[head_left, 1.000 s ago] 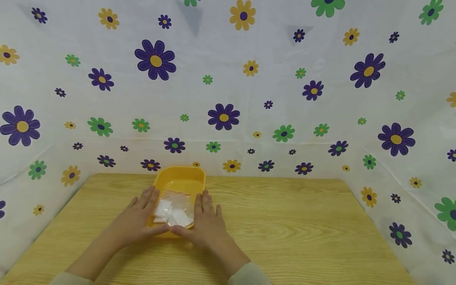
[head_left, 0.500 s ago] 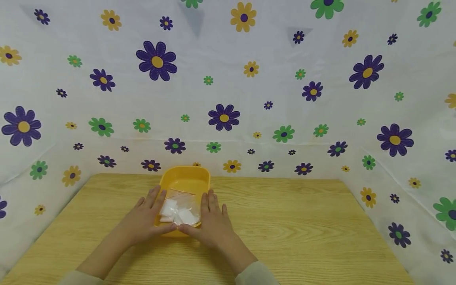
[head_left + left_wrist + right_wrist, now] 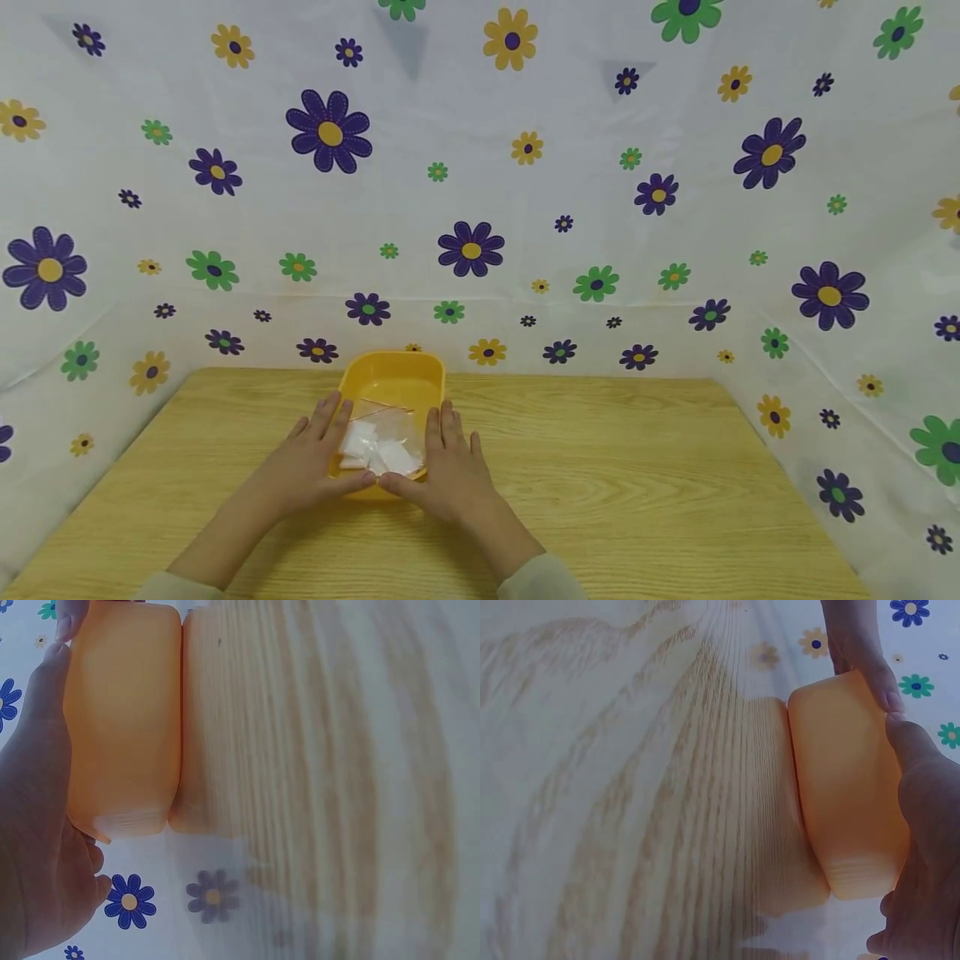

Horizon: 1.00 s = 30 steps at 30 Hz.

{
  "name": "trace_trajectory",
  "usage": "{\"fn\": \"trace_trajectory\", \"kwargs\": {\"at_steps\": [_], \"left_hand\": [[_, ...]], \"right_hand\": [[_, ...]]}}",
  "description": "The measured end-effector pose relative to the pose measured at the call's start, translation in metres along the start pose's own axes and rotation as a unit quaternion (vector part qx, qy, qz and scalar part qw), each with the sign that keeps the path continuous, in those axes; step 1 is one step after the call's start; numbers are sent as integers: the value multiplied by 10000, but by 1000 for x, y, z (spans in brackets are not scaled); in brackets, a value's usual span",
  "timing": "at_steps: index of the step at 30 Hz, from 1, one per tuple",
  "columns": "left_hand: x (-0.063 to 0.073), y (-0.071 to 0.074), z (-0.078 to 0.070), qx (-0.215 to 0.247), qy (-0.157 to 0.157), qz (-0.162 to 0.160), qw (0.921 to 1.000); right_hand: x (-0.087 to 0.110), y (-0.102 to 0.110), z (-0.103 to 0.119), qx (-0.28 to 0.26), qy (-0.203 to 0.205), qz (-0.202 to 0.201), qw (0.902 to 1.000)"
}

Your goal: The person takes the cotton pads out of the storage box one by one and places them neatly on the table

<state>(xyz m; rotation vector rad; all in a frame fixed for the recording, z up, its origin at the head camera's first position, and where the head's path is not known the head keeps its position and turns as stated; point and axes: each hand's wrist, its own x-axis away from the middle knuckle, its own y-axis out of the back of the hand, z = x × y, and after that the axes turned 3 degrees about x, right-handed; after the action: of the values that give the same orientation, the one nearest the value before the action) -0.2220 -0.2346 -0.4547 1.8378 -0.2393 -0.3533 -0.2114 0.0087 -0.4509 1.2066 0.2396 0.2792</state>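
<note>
A yellow plastic tray [image 3: 397,367] sits on the table, left of centre, its far end close to the flowered cloth. Inside lies clear plastic packaging [image 3: 382,437], perhaps zip bags, with flat white pieces in or under it. My left hand [image 3: 296,471] rests against the tray's left side, fingers extended along the rim. On the opposite side, my right hand [image 3: 450,475] lies the same way. Both thumbs reach along the near rim, their tips almost meeting. In the left wrist view, the tray's near wall [image 3: 124,712] stands on the table beside the left thumb.
The wooden table [image 3: 615,475] extends to the right and in front of the tray. A white cloth with printed flowers [image 3: 480,192] hangs behind the table and along both sides.
The tray has slid a little to the right between both hands, mostly in the first half second. The packaging inside has moved along with it.
</note>
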Motion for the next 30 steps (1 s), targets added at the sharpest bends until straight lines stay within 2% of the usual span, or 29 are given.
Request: {"fn": "trace_trajectory", "kwargs": {"at_steps": [10,14,17,20,25,30], "left_hand": [[-1,-2,2,-7,-35,-33,10000],[0,-1,2,7,-50,-21,10000],[0,0,2,31,-70,-8,10000],[-1,0,2,53,-74,8,10000],[0,-1,2,60,32,51,10000],[0,0,2,112,96,57,9999]], "right_hand": [[-3,-3,-2,-377,-23,68,9993],[-2,2,-2,-896,-40,207,9958],[-3,9,-1,-1323,-85,138,9911],[-4,16,2,-1882,-134,-138,9819],[-7,19,11,-2907,-154,-634,9546],[-13,18,19,-3133,-39,-1225,9417]]}}
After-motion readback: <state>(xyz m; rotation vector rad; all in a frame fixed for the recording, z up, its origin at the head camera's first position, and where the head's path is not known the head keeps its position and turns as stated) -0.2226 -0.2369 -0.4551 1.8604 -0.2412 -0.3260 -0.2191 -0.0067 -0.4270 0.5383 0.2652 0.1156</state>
